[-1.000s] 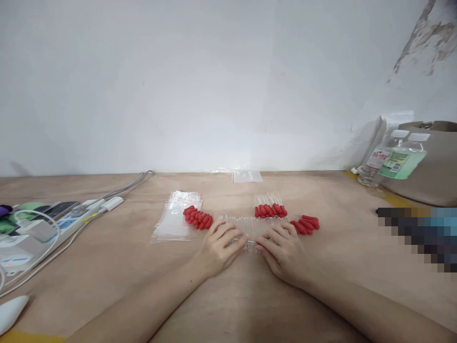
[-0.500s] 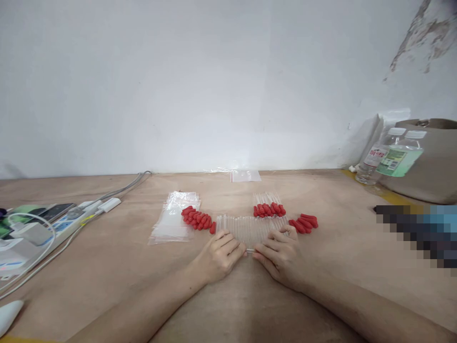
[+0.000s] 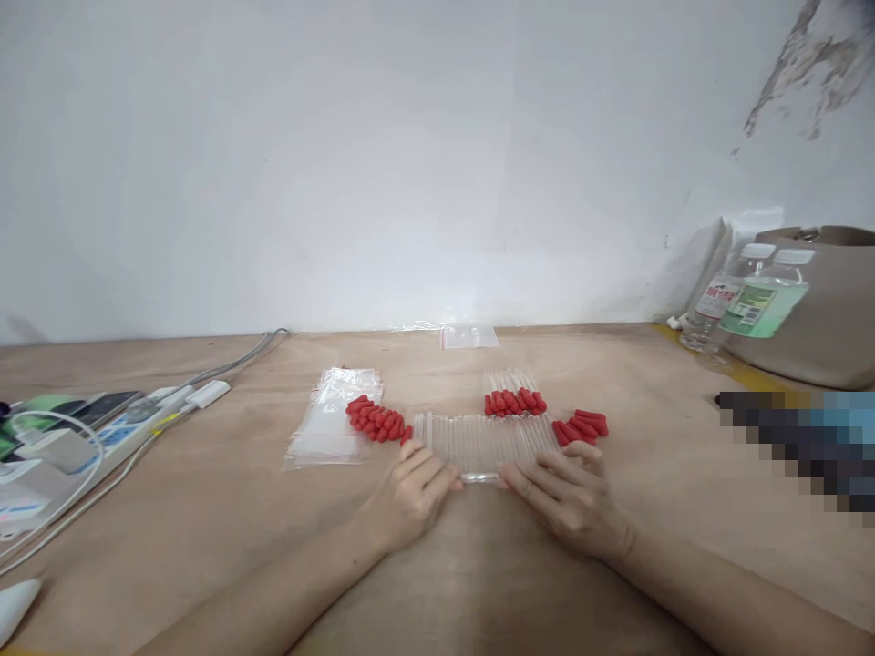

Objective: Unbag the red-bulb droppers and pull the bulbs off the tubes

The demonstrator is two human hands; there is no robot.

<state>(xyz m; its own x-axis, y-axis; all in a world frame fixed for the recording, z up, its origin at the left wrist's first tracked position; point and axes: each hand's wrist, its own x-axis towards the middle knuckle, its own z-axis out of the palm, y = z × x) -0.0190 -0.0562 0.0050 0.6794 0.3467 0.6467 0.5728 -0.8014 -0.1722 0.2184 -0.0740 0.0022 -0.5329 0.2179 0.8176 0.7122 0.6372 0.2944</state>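
A row of clear glass tubes (image 3: 471, 442) lies side by side on the table, pointing away from me. At the row's near left corner rests my left hand (image 3: 414, 487), fingers bent a little and touching the tubes. My right hand (image 3: 564, 492) lies at the near right corner, its fingers stretched across the tube ends and slightly apart. Behind the row are several droppers with red bulbs (image 3: 516, 402), thin clear tips facing away. Loose red rubber bulbs (image 3: 375, 419) lie to the left, and more red bulbs (image 3: 581, 426) to the right.
Clear zip bags (image 3: 328, 424) are stacked at left, and another bag (image 3: 470, 337) lies by the wall. A power strip (image 3: 129, 424) with cables and phones occupies the far left. Two bottles (image 3: 758, 301) and a grey-brown bag (image 3: 834, 301) stand at right.
My right hand has slid to the right along the near tube ends, and my left hand slightly left. The gap between my hands is wider, showing more of the tubes' near ends.
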